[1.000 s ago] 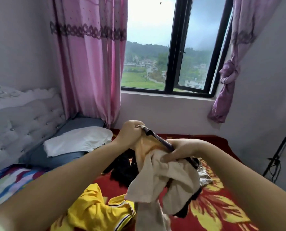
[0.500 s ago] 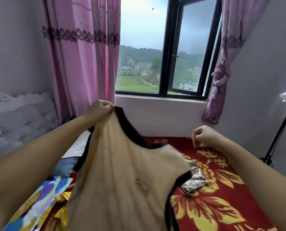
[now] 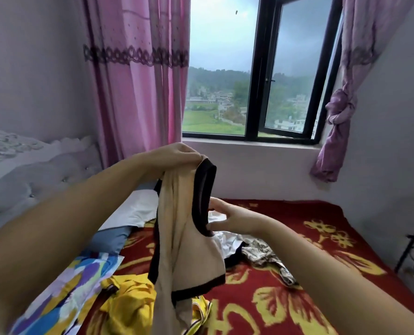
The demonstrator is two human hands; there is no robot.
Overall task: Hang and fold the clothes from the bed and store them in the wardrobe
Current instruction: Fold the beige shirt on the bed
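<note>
Beige sleeveless top held up over the bed

Beige sleeveless knit top with black trim [image 3: 177, 238] hung in the air above the red bed cover with yellow flowers [image 3: 309, 274], gathered into loose vertical folds. The left hand [image 3: 177, 157] gripped it at the top, fingers curled round the bunched fabric at one shoulder, so that the garment dangled from that point. The right hand [image 3: 227, 218] reached in from the side, its fingers spread and fairly straight; the thumb touched the lower curve of the black-edged armhole, while the other fingers lay behind the trim. Whether they pinched the cloth could not be told.

Beneath the hanging hem lay a crumpled yellow garment with dark and white striped edging [image 3: 133, 301], and just beside it a sheet printed in blue, purple and yellow patches [image 3: 63, 293]. Behind the top, on the cover, rested a white cloth [image 3: 227, 243] and a small crumpled patterned grey-and-cream piece [image 3: 264, 255], close together. A white pillow [image 3: 138, 209] lay on a blue pillow [image 3: 109, 240] near the pale tufted headboard [image 3: 32, 180]. Pink curtains [image 3: 138, 81] hung beside the black-framed window [image 3: 264, 68], one of them knotted at the right
</note>
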